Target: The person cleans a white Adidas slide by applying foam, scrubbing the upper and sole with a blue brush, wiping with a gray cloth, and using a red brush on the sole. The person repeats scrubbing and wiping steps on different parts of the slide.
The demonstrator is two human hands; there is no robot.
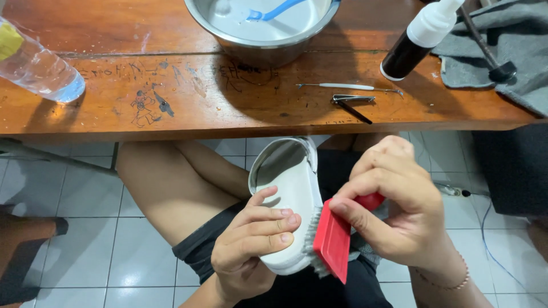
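Over my lap, my left hand (pixel 248 242) grips a white slipper (pixel 288 188) by its heel end, sole facing up. My right hand (pixel 397 208) holds a red scrubbing brush (pixel 334 239), its white bristles pressed against the slipper's right edge. The slipper's strap end points toward the table.
On the wooden table (pixel 188 108) in front of me stand a steel bowl (pixel 262 28) with soapy water and a blue handle in it, a clear plastic bottle (pixel 37 68) at the left, a dark spray bottle (pixel 422 37), thin metal tools (pixel 348 94) and a grey cloth (pixel 508 45). The floor is white tile.
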